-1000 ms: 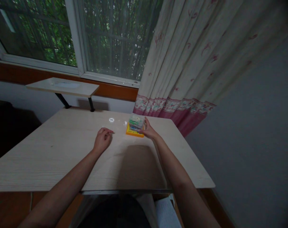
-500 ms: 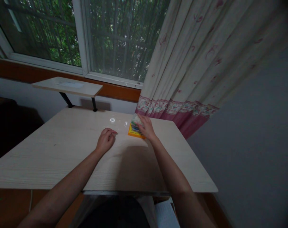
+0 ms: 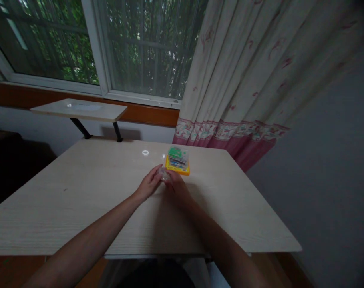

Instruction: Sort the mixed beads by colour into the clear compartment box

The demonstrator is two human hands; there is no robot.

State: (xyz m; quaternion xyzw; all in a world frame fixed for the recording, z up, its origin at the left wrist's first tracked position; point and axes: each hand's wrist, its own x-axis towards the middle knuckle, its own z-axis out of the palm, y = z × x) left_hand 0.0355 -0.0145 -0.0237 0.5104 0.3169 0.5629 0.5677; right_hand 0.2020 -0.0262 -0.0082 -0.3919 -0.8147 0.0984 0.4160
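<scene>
A small stack of coloured flat boxes (image 3: 178, 160), green on top and yellow-orange at the bottom, lies on the pale wooden table (image 3: 80, 192) near its far edge. My left hand (image 3: 148, 186) and my right hand (image 3: 175, 185) meet just in front of the stack. Between their fingertips is a small clear, pale object (image 3: 164, 174), too small and dim to name. Both hands have their fingers curled around it.
A small raised shelf (image 3: 80, 111) on black legs stands at the table's far left, below the window (image 3: 110, 48). A cream curtain with a pink hem (image 3: 238, 80) hangs at the right. A bright spot of light (image 3: 145, 153) lies on the tabletop.
My right hand left the top of the stack and came back toward me with a small clear object. My left hand moved right to meet it.
</scene>
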